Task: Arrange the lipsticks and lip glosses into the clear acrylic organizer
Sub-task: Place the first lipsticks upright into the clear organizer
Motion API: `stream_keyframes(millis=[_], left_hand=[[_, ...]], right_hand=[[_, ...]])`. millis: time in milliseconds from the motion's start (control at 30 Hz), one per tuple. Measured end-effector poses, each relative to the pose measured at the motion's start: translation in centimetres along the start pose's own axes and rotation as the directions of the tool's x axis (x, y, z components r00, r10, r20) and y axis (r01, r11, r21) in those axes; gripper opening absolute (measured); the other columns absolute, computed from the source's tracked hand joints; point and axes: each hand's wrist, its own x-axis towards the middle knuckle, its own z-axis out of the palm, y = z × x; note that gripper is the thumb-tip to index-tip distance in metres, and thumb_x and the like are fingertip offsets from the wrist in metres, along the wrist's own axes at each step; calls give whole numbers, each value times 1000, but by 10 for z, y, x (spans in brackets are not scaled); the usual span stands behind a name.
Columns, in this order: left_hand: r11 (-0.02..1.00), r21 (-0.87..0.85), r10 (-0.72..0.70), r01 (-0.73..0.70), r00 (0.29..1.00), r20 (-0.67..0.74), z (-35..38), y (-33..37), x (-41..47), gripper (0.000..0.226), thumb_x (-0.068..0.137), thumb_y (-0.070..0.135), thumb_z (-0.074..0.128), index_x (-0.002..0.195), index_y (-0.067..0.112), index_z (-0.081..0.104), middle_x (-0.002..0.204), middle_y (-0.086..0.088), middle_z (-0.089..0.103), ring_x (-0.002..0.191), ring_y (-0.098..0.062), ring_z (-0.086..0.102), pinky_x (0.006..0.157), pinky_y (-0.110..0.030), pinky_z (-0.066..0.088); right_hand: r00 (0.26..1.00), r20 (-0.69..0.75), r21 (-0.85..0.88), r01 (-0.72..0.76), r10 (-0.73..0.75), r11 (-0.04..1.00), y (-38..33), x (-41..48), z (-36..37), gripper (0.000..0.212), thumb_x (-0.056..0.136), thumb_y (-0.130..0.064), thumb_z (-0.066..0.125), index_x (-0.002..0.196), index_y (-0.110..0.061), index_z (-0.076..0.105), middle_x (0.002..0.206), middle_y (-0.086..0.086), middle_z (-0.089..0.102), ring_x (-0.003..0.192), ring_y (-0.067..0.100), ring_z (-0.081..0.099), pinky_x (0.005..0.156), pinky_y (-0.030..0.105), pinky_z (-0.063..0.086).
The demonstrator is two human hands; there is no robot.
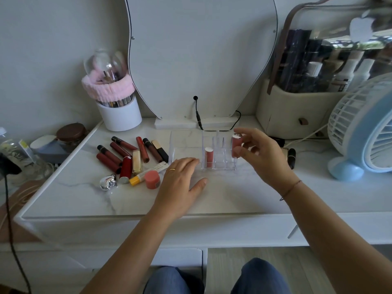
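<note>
Two hands working at organizer (202,149), mid-table near back edge.
R hand (259,154) is pinching a pink lipstick (236,146) upright over organizer's right end; L hand (180,183) is lying flat, fingers spread, touching its front. One lipstick (208,157) is standing in a slot; rest of pile (129,158) is lying loose toward left edge.

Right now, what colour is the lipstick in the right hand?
Dusty pink with a silver cap: lipstick, right hand, head view.

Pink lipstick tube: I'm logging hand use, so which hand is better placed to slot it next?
Right. The right hand holds the pink lipstick tube upright over the organizer; the left hand rests flat beside it.
</note>
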Motion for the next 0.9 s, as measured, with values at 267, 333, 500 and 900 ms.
stream_keyframes(millis=[267, 333, 500, 900], left_hand=[[1000, -10, -6, 6, 1000, -2, 1, -1, 0, 53, 90, 43, 51, 136, 17, 42, 138, 2, 45, 129, -15, 33, 106, -23, 19], [1000, -6, -4, 4, 1000, 0, 1, -1, 0, 53, 90, 43, 51, 136, 17, 42, 139, 1, 44, 129, -15, 33, 106, -23, 20], [1000, -4, -5, 5, 1000, 2, 2, -1, 0, 54, 90, 45, 49, 136, 19, 41, 140, 2, 43, 130, -14, 32, 106, -23, 19], [1000, 3, -4, 4, 1000, 13, 0, 0, 0, 54, 91, 44, 49, 137, 18, 40, 139, 2, 43, 130, -14, 31, 105, -22, 17]], right_hand=[[999, 31, -13, -40, 41, 999, -8, 8, 25, 28, 86, -15, 64, 114, -15, 62, 86, -3, 73, 84, 8, 65, 80, 22, 51], [999, 20, -45, -45, 46, 998, -5, 8, 29, 27, 86, -15, 65, 113, -16, 63, 84, -11, 69, 80, -1, 61, 77, 15, 49], [998, -12, -69, -56, 55, 996, -3, 8, 33, 26, 86, -13, 65, 112, -17, 64, 78, -21, 63, 76, -8, 58, 75, 11, 45], [1000, 4, -238, -6, 7, 971, 2, 7, 41, 34, 83, -21, 69, 116, -14, 66, 103, -2, 58, 88, 11, 50, 80, 20, 39]])
